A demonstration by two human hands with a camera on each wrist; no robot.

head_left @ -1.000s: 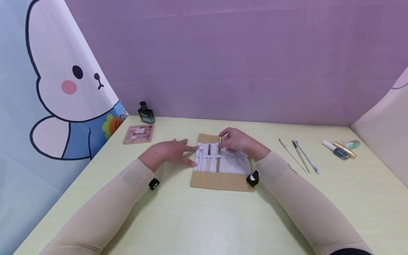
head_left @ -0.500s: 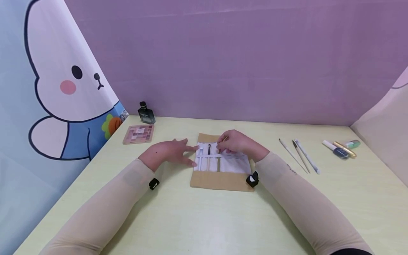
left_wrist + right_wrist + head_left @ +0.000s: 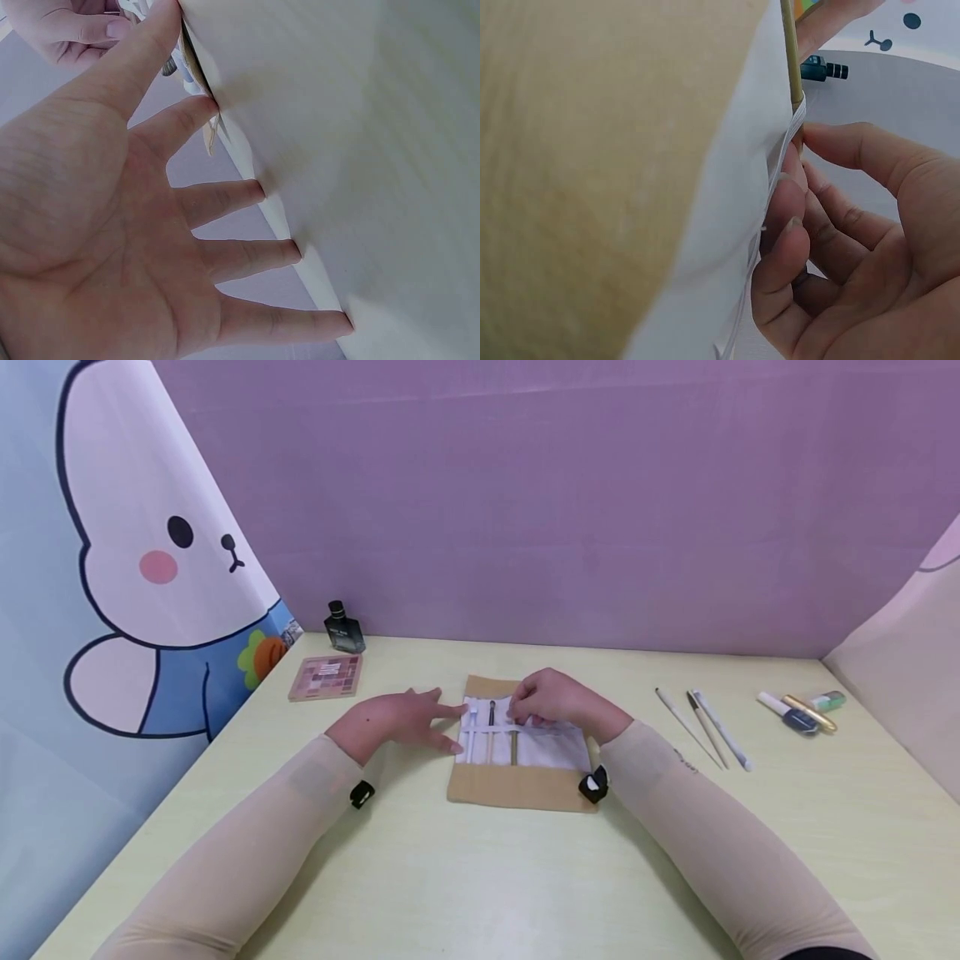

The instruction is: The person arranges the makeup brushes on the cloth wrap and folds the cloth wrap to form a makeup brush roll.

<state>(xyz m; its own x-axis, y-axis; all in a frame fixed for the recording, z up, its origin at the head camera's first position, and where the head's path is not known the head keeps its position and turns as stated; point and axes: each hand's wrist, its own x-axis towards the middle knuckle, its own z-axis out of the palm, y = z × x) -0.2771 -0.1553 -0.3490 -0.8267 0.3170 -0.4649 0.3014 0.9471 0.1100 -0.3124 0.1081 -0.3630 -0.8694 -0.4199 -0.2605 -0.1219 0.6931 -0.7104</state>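
Lilac cloth backs a pale wooden desk (image 3: 465,885), with a cartoon rabbit print (image 3: 135,552) on the left-hand cloth. At the desk's far left stand a dark perfume bottle (image 3: 344,631) and, just in front of it, an eyeshadow palette (image 3: 326,678). Next comes the left hand (image 3: 397,721), fingers spread wide, thumb and forefinger touching the left edge of a tan brush roll (image 3: 522,787). Laid open at mid-desk, the roll has a white brush (image 3: 470,743) and a dark-tipped brush (image 3: 491,716) under its white elastic band (image 3: 543,729). Beside them, the right hand (image 3: 557,697) pinches an olive-handled brush (image 3: 514,748) close to the band (its upper end is hidden by the fingers). That band looks the likeliest trouble: pulled along with the handle, it could bunch up or slip off; a loose left hand could let the roll skid. Further right lie a slim pencil-like brush (image 3: 688,725), a black-tipped brush (image 3: 707,729) and a white pen-like stick (image 3: 723,732), then, at far right, three small cosmetic tubes (image 3: 808,713).
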